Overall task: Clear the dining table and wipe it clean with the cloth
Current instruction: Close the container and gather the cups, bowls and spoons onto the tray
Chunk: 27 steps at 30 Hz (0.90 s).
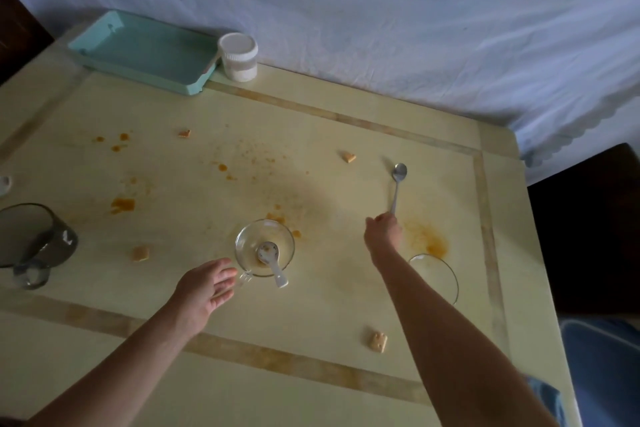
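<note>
Little is cleared: right hand (382, 230) pinches the metal spoon (398, 184) at three o'clock; left grip (207, 288) spread beside the glass bowl (265, 246); stains (123, 205) remain unwiped.

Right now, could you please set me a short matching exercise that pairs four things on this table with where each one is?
Things:
1. metal spoon
2. white spoon
3. tray
4. dark mug

Places:
A. far left corner
B. in the right hand's grip
C. left edge
D. inside the glass cup

Pairs: 1-B, 2-D, 3-A, 4-C
</note>
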Tool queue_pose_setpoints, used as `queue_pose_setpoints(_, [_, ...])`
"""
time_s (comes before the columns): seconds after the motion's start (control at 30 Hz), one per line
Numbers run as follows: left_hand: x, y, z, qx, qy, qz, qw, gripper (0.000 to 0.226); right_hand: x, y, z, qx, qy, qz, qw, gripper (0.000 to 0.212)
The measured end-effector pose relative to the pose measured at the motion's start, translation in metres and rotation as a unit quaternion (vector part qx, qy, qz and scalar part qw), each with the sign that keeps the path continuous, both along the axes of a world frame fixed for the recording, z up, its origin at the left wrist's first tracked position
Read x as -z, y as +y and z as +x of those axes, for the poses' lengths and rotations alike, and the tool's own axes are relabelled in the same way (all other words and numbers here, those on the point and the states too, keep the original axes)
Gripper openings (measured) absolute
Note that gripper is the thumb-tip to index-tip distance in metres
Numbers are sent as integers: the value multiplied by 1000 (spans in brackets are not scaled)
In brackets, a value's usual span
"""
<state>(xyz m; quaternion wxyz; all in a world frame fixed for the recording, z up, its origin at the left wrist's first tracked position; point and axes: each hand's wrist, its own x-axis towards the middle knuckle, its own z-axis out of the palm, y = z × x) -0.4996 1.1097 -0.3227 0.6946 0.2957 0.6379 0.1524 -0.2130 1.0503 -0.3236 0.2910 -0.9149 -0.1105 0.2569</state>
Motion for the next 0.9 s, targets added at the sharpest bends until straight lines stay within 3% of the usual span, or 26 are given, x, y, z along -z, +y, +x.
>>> queue_pose_setpoints(0.17, [9,1,-4,0,3,8,1000,33,16,10,36,30,-43,-88,995,22])
queue_pose_setpoints(0.33, [10,4,-6,8,16,30,999,34,30,20,44,84,-50,-92,991,23])
queue_pose_setpoints(0.5, [4,8,-6,13,22,42,999,35,27,23,42,59,-38,-119,990,23])
queue_pose_setpoints(0.73, [-8,10,-2,9,15,49,999,35,26,18,11,53,-29,-78,995,24])
queue_pose_setpoints(0.83, [-12,7,-6,12,8,51,999,35,18,9,-9,39,12,-43,998,21])
queue_pose_setpoints(0.9, [-14,4,-7,10,-3,49,999,35,13,-2,-26,59,81,35,994,20])
